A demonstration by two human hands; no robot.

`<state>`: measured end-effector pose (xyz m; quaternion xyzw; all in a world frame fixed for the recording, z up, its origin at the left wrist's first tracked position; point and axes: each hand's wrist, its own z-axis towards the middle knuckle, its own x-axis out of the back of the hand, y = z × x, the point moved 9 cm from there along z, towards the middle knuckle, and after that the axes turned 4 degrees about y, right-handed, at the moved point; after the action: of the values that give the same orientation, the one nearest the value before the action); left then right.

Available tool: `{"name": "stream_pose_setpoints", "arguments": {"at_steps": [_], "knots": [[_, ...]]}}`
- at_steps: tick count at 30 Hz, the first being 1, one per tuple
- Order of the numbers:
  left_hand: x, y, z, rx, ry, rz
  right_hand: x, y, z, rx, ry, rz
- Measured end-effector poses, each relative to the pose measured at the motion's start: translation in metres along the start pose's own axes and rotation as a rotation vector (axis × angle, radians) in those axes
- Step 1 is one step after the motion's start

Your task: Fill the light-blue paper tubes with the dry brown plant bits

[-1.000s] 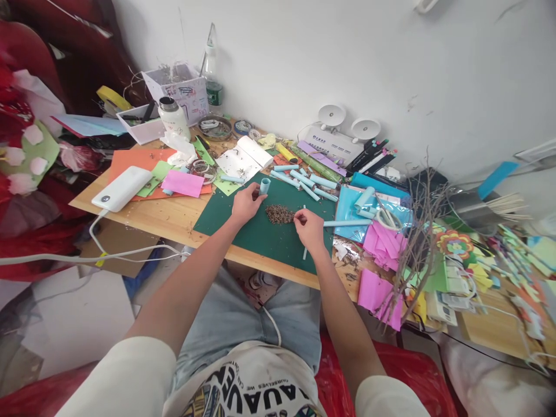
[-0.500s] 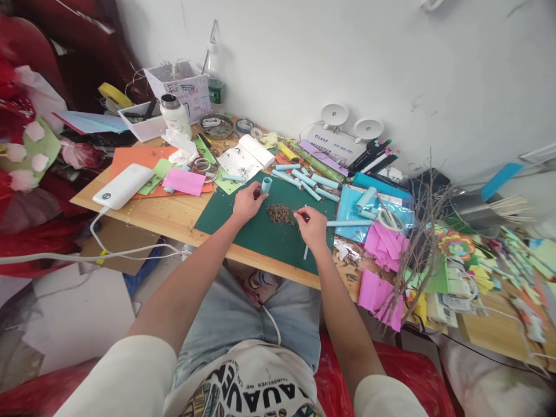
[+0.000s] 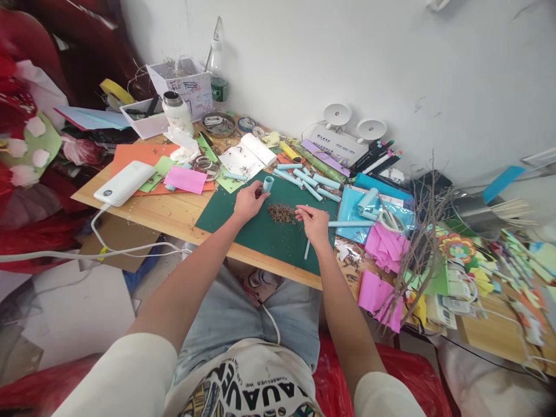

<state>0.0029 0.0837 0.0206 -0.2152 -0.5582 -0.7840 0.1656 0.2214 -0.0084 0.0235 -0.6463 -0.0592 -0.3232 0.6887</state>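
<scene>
My left hand (image 3: pixel 251 201) is closed round a short light-blue paper tube (image 3: pixel 267 185), held upright on the green cutting mat (image 3: pixel 234 211). To its right lies a small heap of brown plant bits (image 3: pixel 281 214). My right hand (image 3: pixel 313 222) is at the heap's right edge, thumb and fingertips pinched together; whatever is between them is too small to make out. A thin pale stick (image 3: pixel 307 249) lies on the mat, passing under that hand. Several more blue paper tubes (image 3: pixel 309 188) lie loose behind the heap.
A blue plastic packet (image 3: pixel 347 215) with tubes and scissors (image 3: pixel 390 220) lies at the right, beside pink paper (image 3: pixel 382 249) and a bunch of dry twigs (image 3: pixel 419 249). At the left are a white power bank (image 3: pixel 124 184) and an uncapped bottle (image 3: pixel 177 116). A router (image 3: pixel 336 139) stands against the wall.
The view has shifted slightly. My right hand's fingertips have drawn closer together at the heap's edge, while my left hand keeps the tube in the same place.
</scene>
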Motion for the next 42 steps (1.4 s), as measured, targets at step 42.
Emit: {"name": "stream_pose_setpoints", "arguments": {"at_steps": [42], "knots": [[-0.001, 0.0, 0.0, -0.001, 0.003, 0.025, -0.022, -0.026, -0.002, 0.294, -0.103, -0.324]]}}
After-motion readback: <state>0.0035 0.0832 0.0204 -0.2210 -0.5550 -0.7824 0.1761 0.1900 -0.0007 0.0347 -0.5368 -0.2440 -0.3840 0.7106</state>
